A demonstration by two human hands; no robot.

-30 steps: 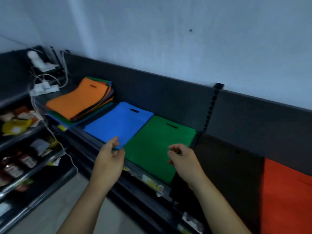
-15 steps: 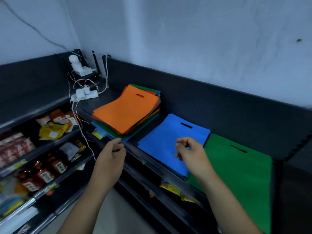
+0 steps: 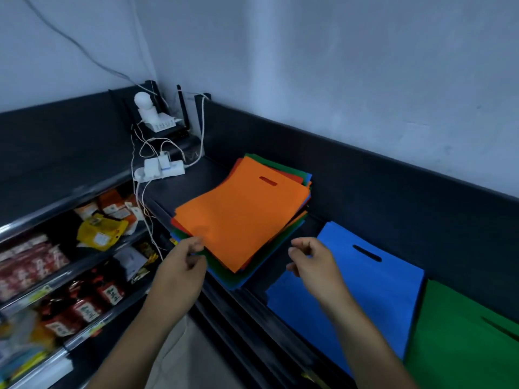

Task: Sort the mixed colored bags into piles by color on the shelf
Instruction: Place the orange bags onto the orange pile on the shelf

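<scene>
A mixed stack of flat bags (image 3: 241,214) lies on the dark shelf (image 3: 196,181), an orange bag on top with green, blue and red edges showing beneath. A single blue bag (image 3: 362,279) lies to its right, and a green bag (image 3: 460,341) sits further right. My left hand (image 3: 182,265) is at the stack's front left corner, fingertips at the bag edges, holding nothing that I can see. My right hand (image 3: 311,262) hovers with loosely curled fingers just off the stack's front right edge, over the blue bag's corner, empty.
A white power strip (image 3: 160,169) with plugs and cables, and a small white device (image 3: 148,113) on a router, sit in the back corner. Lower shelves at left hold packaged snacks (image 3: 98,231) and bottles (image 3: 81,304). A dark back panel (image 3: 365,175) lines the shelf.
The view swung left, bringing the mixed stack to the centre. Both hands moved from the blue and green bags up to the stack's front edge.
</scene>
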